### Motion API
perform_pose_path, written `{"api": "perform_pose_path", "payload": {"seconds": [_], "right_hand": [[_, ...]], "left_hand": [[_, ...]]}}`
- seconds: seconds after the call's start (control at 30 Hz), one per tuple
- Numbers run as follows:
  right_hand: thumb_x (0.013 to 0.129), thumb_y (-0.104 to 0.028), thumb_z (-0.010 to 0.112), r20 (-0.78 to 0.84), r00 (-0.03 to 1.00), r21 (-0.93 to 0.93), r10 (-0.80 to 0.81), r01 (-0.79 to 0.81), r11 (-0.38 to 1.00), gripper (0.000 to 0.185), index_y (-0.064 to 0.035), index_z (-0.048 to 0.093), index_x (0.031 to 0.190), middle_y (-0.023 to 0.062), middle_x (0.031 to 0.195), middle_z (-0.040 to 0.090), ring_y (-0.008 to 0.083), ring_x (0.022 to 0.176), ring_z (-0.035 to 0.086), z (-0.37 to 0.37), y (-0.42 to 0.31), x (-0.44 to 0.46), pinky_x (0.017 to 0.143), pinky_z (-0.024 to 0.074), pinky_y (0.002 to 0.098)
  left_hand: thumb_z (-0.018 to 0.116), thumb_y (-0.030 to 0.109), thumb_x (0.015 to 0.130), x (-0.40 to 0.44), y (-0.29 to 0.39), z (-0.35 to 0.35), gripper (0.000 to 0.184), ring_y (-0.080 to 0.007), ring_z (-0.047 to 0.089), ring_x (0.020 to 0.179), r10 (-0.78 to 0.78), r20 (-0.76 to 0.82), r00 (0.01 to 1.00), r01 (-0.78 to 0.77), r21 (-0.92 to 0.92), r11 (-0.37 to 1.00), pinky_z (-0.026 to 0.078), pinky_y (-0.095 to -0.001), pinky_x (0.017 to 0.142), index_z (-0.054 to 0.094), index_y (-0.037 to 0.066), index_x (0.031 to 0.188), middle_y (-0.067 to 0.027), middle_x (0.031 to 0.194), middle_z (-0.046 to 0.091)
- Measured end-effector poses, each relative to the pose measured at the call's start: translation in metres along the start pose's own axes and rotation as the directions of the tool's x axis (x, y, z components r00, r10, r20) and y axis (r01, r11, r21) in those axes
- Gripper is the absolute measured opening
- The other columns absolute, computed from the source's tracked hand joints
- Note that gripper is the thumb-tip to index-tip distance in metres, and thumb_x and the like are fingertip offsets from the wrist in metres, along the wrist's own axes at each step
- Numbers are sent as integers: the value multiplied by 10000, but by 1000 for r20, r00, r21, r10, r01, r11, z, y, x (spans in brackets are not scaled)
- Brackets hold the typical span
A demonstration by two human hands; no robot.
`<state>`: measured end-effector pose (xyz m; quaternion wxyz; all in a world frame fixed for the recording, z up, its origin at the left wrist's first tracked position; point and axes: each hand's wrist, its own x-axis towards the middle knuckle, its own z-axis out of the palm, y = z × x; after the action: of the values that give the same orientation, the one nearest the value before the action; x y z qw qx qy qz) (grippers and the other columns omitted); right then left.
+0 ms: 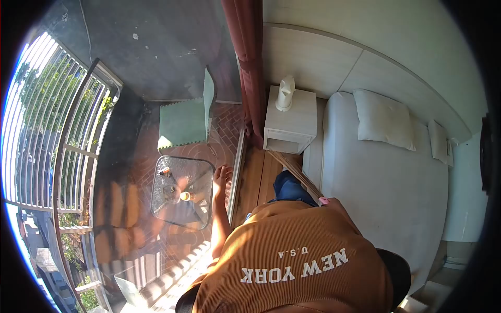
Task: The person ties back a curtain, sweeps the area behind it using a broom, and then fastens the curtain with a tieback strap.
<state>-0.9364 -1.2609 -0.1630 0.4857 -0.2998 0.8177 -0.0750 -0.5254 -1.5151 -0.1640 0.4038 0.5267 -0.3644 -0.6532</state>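
My left hand [222, 178] is raised on the left, its fingers extended, close to or against a glass pane; contact cannot be made out. Seen through the glass, a square glass-topped table [204, 221] bears a small bottle [186, 196] with a pale cap and a small orange-and-dark item [165, 171]. My right hand [334, 202] is low beside my body near the bed, mostly hidden by the brown shirt. A small pink object [324, 201] shows at its fingers; its kind is unclear.
Wooden strips [297, 175] run beside the bed [381, 182], which carries pillows [385, 119]. A white nightstand [292, 120] holds a white wrapped object [285, 94]. A red curtain [250, 68] hangs by the door frame [238, 167]. Outside are a green chair [182, 121] and a barred railing [78, 135].
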Motion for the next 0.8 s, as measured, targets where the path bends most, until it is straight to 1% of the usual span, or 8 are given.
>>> {"api": "perform_pose_path", "payload": {"seconds": [0.13,0.23,0.33,0.43,0.53,0.63,0.73,0.8], "right_hand": [[653,-225,715,212,972,-152,-105,139,979,260,-13,619,769,86,545,567,183,443,558,-46,-26,70,420,448,321],[645,-266,721,160,981,-217,110,-73,973,290,-15,617,745,85,542,566,180,450,557,-90,-46,114,428,453,323],[630,-271,727,314,944,-267,100,-13,963,297,-15,621,739,95,553,569,188,456,556,-126,-31,184,432,457,318],[617,-268,726,375,907,-232,192,-109,967,282,-24,624,715,97,570,576,191,470,562,-146,-23,221,444,463,313],[601,-247,725,452,866,-216,215,-128,968,274,-23,616,715,92,583,575,185,492,568,-151,-18,238,456,467,312],[616,-238,729,472,857,-96,206,-182,979,270,-20,603,714,84,576,555,178,487,549,-145,-13,239,453,461,320],[661,-207,718,510,830,-10,228,-259,966,241,-14,582,710,67,563,518,163,479,511,-130,-1,241,448,444,322],[669,-191,710,598,789,323,140,-397,859,228,-14,572,708,64,557,509,159,479,506,-120,31,253,448,433,322]], "left_hand": [[465,299,930,83,40,59,310,-109,579,869,15,-13,1000,-15,29,999,439,-252,728,533,103,1161,-38,1007,630],[463,310,931,134,79,111,316,-110,578,878,55,5,998,-55,91,994,438,-252,746,537,105,1160,-31,1011,627],[458,308,934,184,109,164,300,-120,578,883,98,33,995,-103,201,974,429,-269,780,554,108,1136,-23,1006,625],[452,310,937,225,127,201,318,-131,561,946,125,160,979,-161,237,958,418,-295,820,514,116,1181,-22,1073,599],[443,303,942,257,143,227,344,-153,537,997,213,47,976,-218,273,937,411,-320,848,453,119,1232,-29,1144,561],[505,310,915,310,154,218,413,-116,529,918,366,-163,916,-336,184,924,424,-273,764,410,99,1257,-20,1106,543],[525,393,892,363,175,206,456,-161,527,939,361,-235,902,-364,30,931,407,-305,821,427,92,1220,-48,1094,564],[530,395,888,393,187,205,459,-159,526,935,336,-259,906,-358,-40,933,406,-303,818,428,90,1215,-46,1087,563]]}}
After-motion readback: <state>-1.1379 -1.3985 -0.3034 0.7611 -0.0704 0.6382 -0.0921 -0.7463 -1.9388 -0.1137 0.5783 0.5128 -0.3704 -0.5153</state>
